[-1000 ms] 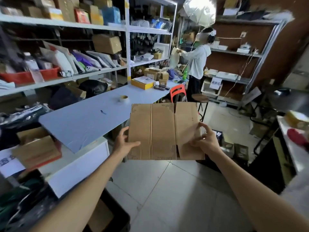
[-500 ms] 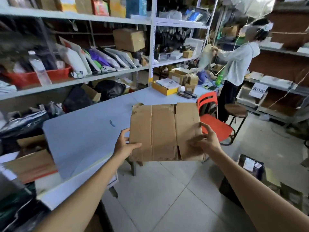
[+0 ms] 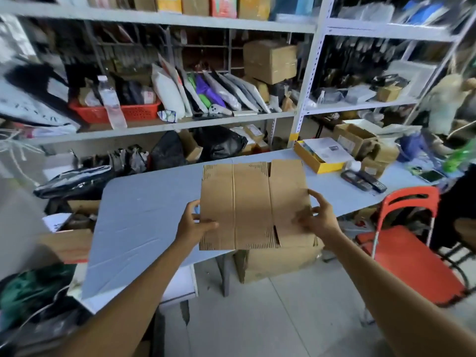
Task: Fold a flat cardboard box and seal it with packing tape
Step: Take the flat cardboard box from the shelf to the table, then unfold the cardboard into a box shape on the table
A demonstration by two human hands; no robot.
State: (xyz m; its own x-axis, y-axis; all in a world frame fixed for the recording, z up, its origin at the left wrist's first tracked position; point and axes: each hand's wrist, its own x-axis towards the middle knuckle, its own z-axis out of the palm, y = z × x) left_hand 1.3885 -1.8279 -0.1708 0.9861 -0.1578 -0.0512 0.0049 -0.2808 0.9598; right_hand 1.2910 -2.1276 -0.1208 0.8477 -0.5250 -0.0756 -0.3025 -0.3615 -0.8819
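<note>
A flat brown cardboard box (image 3: 247,204) is held upright in the air in front of me, above the near edge of the blue-grey table (image 3: 144,222). Creases and slits between its flaps show. My left hand (image 3: 192,224) grips its left edge, thumb on the front face. My right hand (image 3: 318,219) grips its right edge low down, with the fingers spread over the front. The tape roll is not in view.
Metal shelves (image 3: 180,122) crammed with packages stand behind the table. A yellow box (image 3: 319,163), small cartons (image 3: 358,140) and handsets (image 3: 365,180) lie at the table's right end. A red chair (image 3: 409,248) stands at right, a big carton (image 3: 278,261) under the table.
The view has swung left, toward the table and shelves. The flat box stays in both hands and now hangs over the table edge. The person at the right has slid almost out of view.
</note>
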